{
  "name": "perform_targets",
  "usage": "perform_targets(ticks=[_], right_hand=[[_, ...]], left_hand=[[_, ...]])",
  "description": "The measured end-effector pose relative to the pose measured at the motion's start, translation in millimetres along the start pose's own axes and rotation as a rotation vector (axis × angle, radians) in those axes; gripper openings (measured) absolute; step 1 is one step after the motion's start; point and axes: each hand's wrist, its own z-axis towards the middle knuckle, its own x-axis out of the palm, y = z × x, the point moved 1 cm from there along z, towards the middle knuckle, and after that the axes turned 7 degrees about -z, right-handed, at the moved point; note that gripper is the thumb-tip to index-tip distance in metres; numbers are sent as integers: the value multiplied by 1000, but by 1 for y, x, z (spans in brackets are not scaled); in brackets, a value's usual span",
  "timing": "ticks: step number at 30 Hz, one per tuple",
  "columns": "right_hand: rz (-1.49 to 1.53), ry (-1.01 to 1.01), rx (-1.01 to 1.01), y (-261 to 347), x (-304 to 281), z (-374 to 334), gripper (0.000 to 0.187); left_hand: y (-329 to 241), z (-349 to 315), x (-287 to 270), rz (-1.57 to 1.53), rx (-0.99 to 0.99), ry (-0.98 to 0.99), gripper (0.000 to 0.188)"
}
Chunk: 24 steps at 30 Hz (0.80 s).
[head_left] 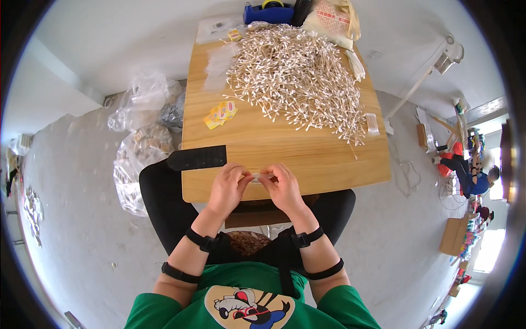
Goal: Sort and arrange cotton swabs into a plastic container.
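Observation:
Near the front edge of the wooden table, my left hand and my right hand face each other. Thumbs and fingers of both pinch a small, thin, whitish see-through piece, which looks like a small plastic bag; the fingers hide most of it. Beyond them a big loose heap of cotton swabs covers the far part of the table. Several yellow printed cards lie left of the heap. A small neat bundle of swabs sits by the right edge.
Flat clear plastic bags lie at the table's left. A blue tape dispenser and a cloth bag stand at the back. A black strap-like piece overhangs the left edge. Filled clear sacks rest on the floor. A person sits far right.

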Motion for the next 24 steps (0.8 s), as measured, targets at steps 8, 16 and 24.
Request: perform_targets(ticks=[8, 16, 24], right_hand=[[17, 17, 3, -20, 5, -4, 13], [135, 5, 72, -34, 12, -13, 11], [300, 2, 181, -48, 13, -15, 12]], left_hand=[[5, -4, 9, -26, 22, 13, 17], [20, -23, 40, -412, -419, 126, 35], [15, -20, 48, -527, -492, 127, 33]])
